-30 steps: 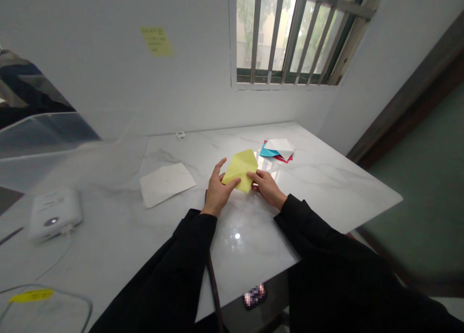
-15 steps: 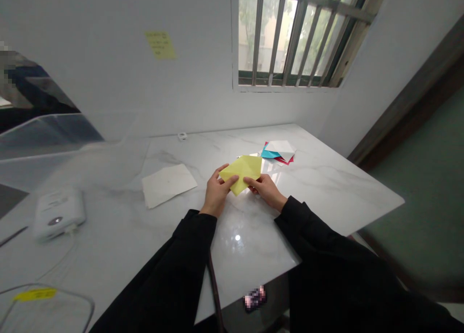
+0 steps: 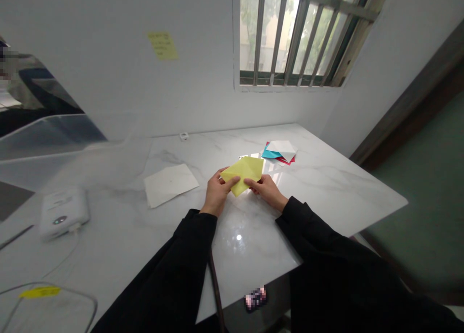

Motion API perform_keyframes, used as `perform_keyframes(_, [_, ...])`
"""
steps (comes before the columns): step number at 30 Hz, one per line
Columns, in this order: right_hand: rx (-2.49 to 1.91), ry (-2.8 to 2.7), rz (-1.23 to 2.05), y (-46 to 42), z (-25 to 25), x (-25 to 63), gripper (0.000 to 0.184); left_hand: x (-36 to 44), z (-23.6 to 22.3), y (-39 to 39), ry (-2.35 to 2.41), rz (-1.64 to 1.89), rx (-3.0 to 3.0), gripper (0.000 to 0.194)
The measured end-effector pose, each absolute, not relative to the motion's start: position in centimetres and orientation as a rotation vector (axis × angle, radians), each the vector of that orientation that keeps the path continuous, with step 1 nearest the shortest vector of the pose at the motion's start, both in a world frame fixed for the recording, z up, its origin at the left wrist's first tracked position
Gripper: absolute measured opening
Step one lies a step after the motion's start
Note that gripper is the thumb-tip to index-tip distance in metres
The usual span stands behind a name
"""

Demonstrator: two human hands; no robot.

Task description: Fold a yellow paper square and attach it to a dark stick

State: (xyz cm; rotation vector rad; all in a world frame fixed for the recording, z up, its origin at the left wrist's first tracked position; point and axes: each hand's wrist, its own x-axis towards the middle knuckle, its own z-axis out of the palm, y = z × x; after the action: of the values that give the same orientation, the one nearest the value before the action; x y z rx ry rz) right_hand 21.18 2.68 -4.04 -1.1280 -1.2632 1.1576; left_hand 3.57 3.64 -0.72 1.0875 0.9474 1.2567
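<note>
A folded sheet of yellow paper (image 3: pixel 244 171) is held up over the marble-patterned table (image 3: pixel 232 270), in both hands. My left hand (image 3: pixel 217 190) pinches its left side, thumb on the near face and fingers behind. On the lower right edge, my right hand (image 3: pixel 266 188) grips it the same way. Both thumbs point inward near the paper's lower middle, a little apart. Left of my hands lies a stack of white paper (image 3: pixel 170 184). Beyond them, to the right, rests a pile of folded white, blue and red papers (image 3: pixel 281 151).
At left are a white device (image 3: pixel 63 212) with a cable, a dark pen (image 3: pixel 16 237) and a clear plastic bin (image 3: pixel 36 144). A small white object (image 3: pixel 184 136) sits by the wall. A yellow note (image 3: pixel 163 45) is stuck beside the barred window (image 3: pixel 286 38). Another person (image 3: pixel 39 89) is partly visible at left.
The whole view has shifted slightly, moving things a few pixels to the right. My hands keep the same grip on the yellow paper.
</note>
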Motion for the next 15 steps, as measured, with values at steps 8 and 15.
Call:
perform_keyframes(8, [-1.182, -1.290, 1.125, 2.4, -3.7, 21.2, 0.050, 3.6, -0.7, 3.6, 0.885, 1.213, 1.068, 0.055])
perform_keyframes(15, [-0.997, -1.100, 1.340, 2.0, -2.5, 22.0, 0.055, 3.5, -0.2, 3.5, 0.904, 1.205, 1.037, 0.052])
